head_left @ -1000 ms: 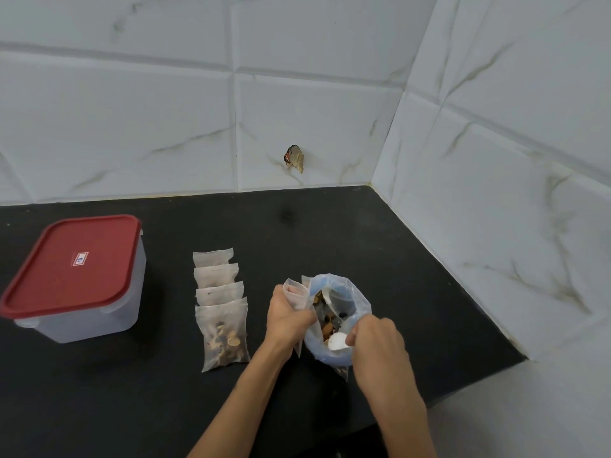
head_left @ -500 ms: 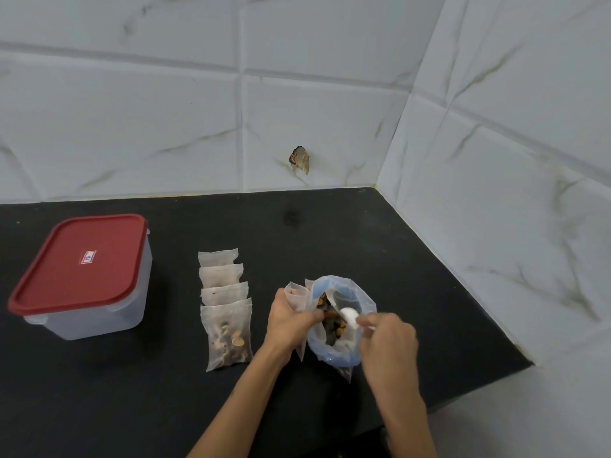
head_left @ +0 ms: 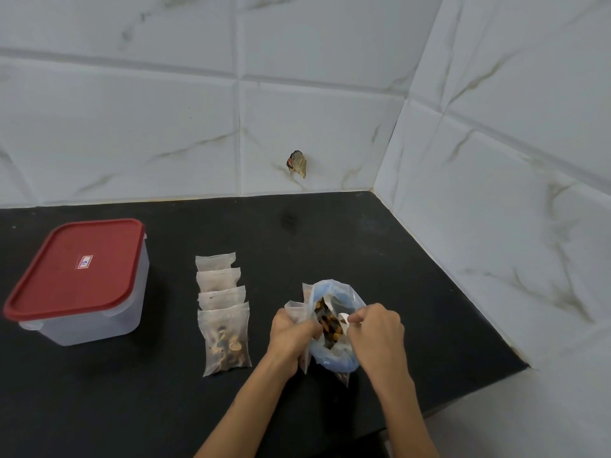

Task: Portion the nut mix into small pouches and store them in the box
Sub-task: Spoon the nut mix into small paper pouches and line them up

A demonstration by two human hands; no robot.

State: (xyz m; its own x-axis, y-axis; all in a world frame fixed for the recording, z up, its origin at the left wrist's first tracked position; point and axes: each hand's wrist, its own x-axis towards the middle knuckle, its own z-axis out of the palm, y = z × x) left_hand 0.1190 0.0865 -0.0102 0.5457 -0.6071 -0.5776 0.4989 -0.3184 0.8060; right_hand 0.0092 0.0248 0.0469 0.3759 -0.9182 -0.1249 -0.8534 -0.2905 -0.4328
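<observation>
We see two bare hands working over a black bench (head_left: 330, 233) set in a corner of white marbled wall tiles (head_left: 165, 127). The left hand (head_left: 291, 335) has its grip clenched around a small clear pouch (head_left: 295, 310), fingers curled about it, holding it upright right against the left side of a bluish plastic bag (head_left: 334, 358). That bag stands open near the front edge of the bench, and the nut mix (head_left: 327, 322) shows as dark brown and orange pieces inside its mouth. The right hand (head_left: 377, 332) is at the bag's right rim, its grip pinching a white spoon (head_left: 344, 318) whose bowl sits over the nuts; we cannot tell whether the spoon carries anything.

To the left of the hands, four pouches lie flat in an overlapping column. The nearest, the filled pouch (head_left: 226, 342), holds a visible portion of nuts; the three pouches behind it (head_left: 218, 279) look pale, and we cannot tell what they contain. Well apart on the far left stands the box (head_left: 89, 322), a translucent tub with its red lid (head_left: 76, 269) on and a small label at the lid's middle. On the back wall, above the bench, a small dark crumpled scrap (head_left: 297, 163) is stuck to a tile.
</observation>
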